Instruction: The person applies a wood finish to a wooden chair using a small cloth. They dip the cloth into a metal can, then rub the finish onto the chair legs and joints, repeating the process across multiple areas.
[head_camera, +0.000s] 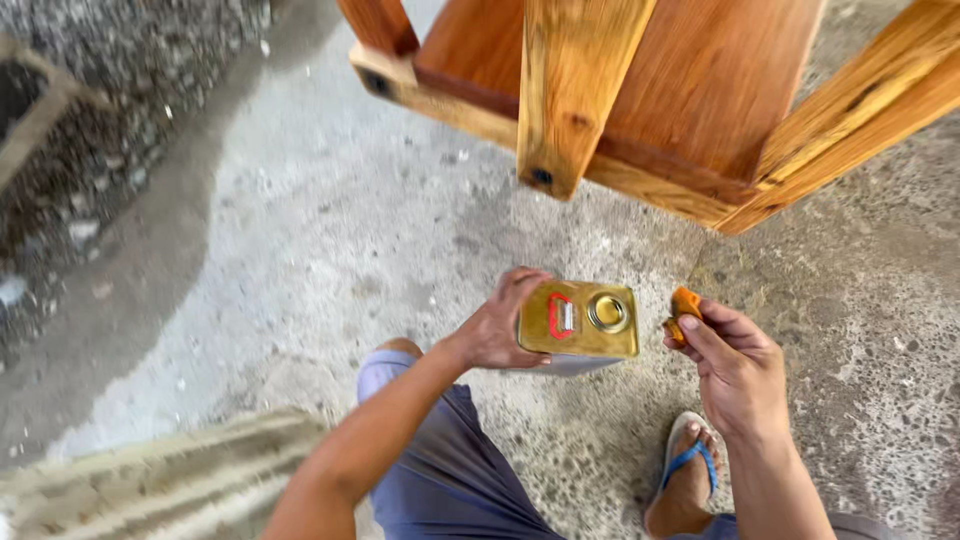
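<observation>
Head view: left hand (497, 325) grips a shiny gold tin can (579, 320) — round hole open — right hand (735, 365) pinches its orange cap (684, 308).

- Single head view, worn high, facing steeply down at concrete floor (330, 230).
- Close range: hands, knees, wooden furniture frame (640, 100) ahead.

Floor (330, 230): rough grey concrete, speckled, pale worn patch across middle, darker at right. Upturned wooden furniture piece (650, 90), orange-brown varnished, rests on floor at top, legs pointing toward camera. Gravel strip (110, 110) along upper left edge, darker, loose stones. Foot in blue-strapped sandal (690, 475) planted on floor at bottom right. Blurred pale ribbed object (150, 480) at bottom left, kind unclear.
</observation>
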